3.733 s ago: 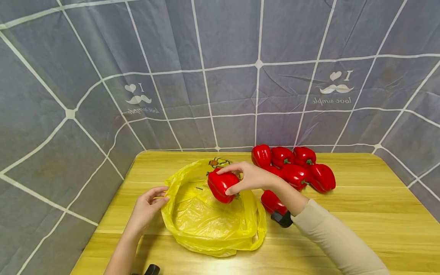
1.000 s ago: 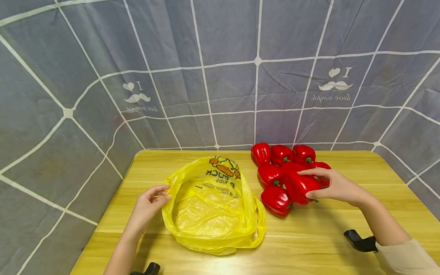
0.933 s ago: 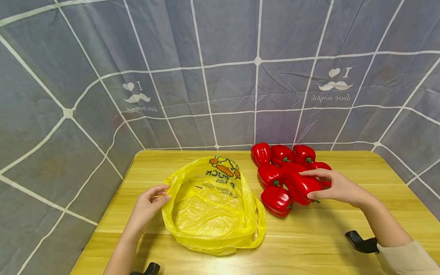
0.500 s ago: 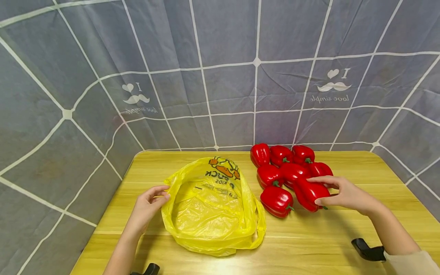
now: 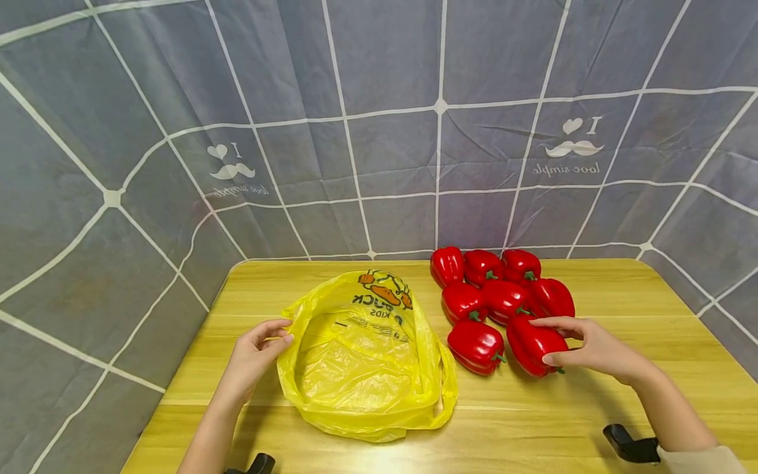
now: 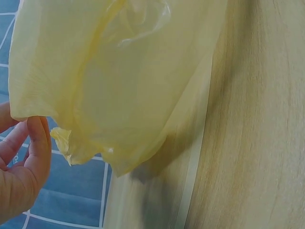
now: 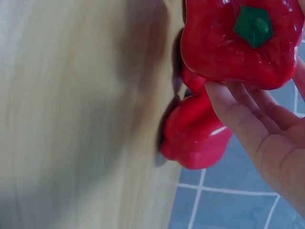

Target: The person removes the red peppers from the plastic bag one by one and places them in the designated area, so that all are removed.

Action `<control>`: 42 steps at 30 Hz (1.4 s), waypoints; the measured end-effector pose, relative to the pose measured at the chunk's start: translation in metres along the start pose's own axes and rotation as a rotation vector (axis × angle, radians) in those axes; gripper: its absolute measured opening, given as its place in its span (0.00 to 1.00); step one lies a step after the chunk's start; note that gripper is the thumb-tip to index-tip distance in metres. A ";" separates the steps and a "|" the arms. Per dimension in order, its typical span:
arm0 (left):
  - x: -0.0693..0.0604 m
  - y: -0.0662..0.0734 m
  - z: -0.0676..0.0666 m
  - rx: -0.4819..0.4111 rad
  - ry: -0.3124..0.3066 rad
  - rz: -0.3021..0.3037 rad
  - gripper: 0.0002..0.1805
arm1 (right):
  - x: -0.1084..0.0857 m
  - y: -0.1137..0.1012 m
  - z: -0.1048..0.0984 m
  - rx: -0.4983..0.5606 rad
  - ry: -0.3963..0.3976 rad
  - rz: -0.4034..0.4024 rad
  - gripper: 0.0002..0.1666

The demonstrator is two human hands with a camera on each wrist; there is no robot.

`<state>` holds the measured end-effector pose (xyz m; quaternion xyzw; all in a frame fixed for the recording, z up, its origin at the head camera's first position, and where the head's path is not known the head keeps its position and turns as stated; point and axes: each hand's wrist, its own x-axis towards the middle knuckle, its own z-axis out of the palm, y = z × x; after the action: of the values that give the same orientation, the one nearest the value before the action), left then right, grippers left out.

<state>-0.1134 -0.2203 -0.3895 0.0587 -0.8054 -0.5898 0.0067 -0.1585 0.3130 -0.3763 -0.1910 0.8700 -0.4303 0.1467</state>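
Note:
My left hand (image 5: 253,355) pinches the left edge of a yellow plastic bag (image 5: 355,421); its mouth gapes upward and a duck print shows on its back side. In the left wrist view the thumb and fingers meet at the corner of the bag film (image 6: 128,86). With thumb and fingers, my right hand (image 5: 601,349) grips a glossy red bell pepper (image 5: 533,345) at the front right of a group. Its green stem (image 7: 255,26) faces the right wrist camera. I cannot tell whether this pepper touches the table.
Several more red bell peppers (image 5: 506,301) lie close together behind and left of the gripped one; one pepper (image 5: 476,347) is near the bag's right handle (image 5: 448,388). The wooden table (image 5: 521,434) backs onto a grey checked curtain (image 5: 397,158). Black wrist mounts (image 5: 630,446) hang below both arms.
Earlier, my right hand held a pepper over the bag; later it was over the group at right. Since then the gripped pepper has moved toward me and slightly right. My left hand stays on the bag.

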 end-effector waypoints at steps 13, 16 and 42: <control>0.001 0.002 0.000 0.002 0.001 -0.013 0.22 | 0.007 0.016 0.013 0.048 0.017 0.043 0.31; 0.002 0.003 0.000 0.004 0.001 -0.013 0.21 | 0.010 0.020 0.015 0.061 0.018 0.063 0.32; 0.001 0.004 -0.001 -0.006 0.007 0.008 0.20 | 0.018 0.017 0.018 0.053 0.034 0.040 0.30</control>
<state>-0.1151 -0.2201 -0.3856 0.0576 -0.8036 -0.5922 0.0119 -0.1707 0.3019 -0.4022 -0.1623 0.8641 -0.4535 0.1456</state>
